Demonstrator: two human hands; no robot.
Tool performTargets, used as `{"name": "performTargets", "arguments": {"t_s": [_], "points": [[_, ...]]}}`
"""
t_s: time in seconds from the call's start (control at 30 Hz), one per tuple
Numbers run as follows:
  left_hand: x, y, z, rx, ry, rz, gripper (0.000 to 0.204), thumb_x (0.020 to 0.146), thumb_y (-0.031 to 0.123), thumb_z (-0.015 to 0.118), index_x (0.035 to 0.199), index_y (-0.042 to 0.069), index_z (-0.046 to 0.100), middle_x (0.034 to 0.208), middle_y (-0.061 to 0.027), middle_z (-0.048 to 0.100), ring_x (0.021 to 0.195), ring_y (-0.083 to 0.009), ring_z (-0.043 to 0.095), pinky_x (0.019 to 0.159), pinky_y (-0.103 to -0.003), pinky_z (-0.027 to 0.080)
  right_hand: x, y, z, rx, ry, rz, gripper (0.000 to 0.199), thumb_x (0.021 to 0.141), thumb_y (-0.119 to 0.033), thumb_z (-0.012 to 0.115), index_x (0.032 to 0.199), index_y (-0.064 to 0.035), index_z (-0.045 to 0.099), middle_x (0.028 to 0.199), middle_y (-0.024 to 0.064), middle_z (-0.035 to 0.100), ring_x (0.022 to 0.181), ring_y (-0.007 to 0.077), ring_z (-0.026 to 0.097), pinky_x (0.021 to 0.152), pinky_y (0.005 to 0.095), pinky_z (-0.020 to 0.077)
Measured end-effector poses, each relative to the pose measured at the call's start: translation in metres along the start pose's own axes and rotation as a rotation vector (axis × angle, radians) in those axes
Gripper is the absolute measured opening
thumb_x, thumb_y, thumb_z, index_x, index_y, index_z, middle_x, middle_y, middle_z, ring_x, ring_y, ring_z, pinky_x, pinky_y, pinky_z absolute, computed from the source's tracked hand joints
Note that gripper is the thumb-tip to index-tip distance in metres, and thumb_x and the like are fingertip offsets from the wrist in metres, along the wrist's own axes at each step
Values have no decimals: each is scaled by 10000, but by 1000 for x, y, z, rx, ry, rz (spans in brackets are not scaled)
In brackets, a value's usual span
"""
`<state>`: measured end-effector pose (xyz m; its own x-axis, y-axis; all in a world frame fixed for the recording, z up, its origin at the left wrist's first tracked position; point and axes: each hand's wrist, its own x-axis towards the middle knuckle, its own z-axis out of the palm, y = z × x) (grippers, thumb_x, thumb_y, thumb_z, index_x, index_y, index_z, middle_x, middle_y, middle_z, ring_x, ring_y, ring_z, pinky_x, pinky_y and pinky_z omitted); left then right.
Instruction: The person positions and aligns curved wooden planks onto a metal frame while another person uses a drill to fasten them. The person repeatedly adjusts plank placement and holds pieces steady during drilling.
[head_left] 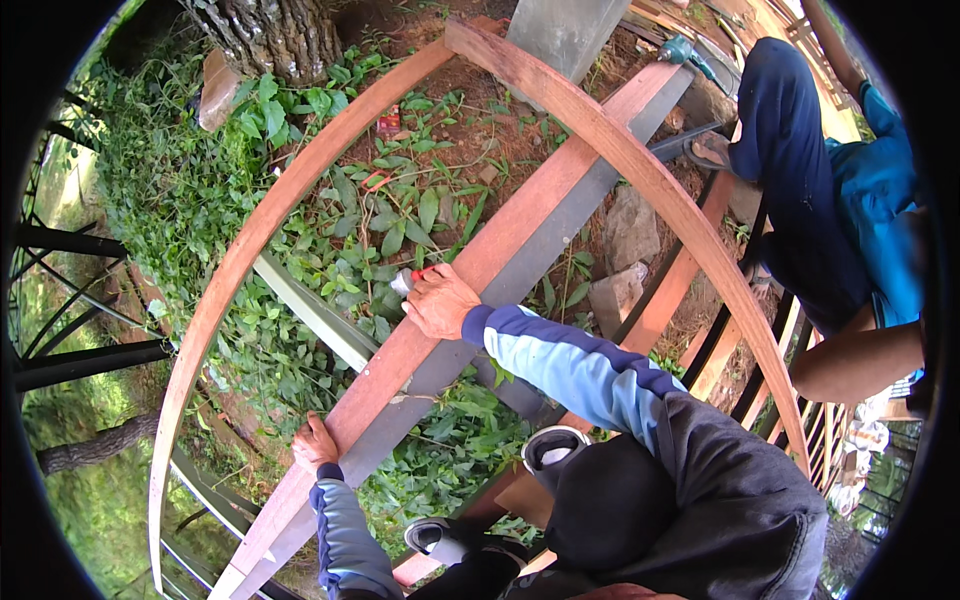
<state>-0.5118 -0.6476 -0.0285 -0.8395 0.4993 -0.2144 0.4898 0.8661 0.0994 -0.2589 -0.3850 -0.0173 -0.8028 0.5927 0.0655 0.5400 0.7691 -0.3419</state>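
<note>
A long reddish wooden beam [530, 215] with a dark grey side runs diagonally from lower left to upper right. My right hand [442, 303] rests across its top, fingers closed near a small red piece with a whitish rounded end [402, 282]. That piece shows at the fingertips on the beam's far edge; its kind cannot be made out. Nearer to me, my left hand [315, 443] is closed round the beam's left edge, fingers partly hidden. A pale green-grey bar [315, 312] meets the beam's left side between my hands.
Two wooden boards [250, 235], curved in the picture, meet beyond the beam. A teal power tool [678, 50] lies at its far end. Another person in dark trousers [795, 150] is at the right. A tree trunk [268, 35], leafy plants [190, 190] and stones [630, 225] surround it.
</note>
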Motion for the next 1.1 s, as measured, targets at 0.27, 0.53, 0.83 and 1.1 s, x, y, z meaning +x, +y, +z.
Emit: {"name": "performTargets", "arguments": {"t_s": [0.27, 0.53, 0.83, 1.1], "points": [[-2, 3, 0, -61, 42, 16, 574, 893, 481, 437, 739, -10, 690, 785, -252, 643, 736, -424, 634, 696, -508, 478, 1, 0, -3, -16, 12, -24, 318, 927, -289, 471, 770, -65, 633, 806, 95, 623, 859, 247, 555, 860, 397, 354], [-5, 7, -4, -65, 56, -18, 545, 884, 463, 471, 745, -15, 693, 788, -250, 647, 745, -419, 640, 704, -497, 485, 1, 1, 0, 26, 18, -45, 349, 937, -295, 454, 775, -54, 647, 792, 102, 622, 863, 255, 547, 838, 413, 336], [-4, 1, 0, -73, 44, 6, 568, 895, 486, 458, 753, -8, 698, 811, -247, 656, 762, -409, 643, 731, -487, 489, 0, -1, -3, -8, -65, -9, 361, 947, -323, 445, 825, -62, 662, 839, 103, 644, 891, 246, 561, 857, 406, 331], [-4, 3, 0, -57, 64, 17, 564, 885, 480, 453, 747, -14, 689, 815, -253, 653, 769, -418, 639, 739, -487, 487, 1, -1, -2, -24, -51, -24, 354, 941, -321, 452, 812, -63, 659, 824, 105, 642, 871, 247, 565, 844, 413, 336]]}}
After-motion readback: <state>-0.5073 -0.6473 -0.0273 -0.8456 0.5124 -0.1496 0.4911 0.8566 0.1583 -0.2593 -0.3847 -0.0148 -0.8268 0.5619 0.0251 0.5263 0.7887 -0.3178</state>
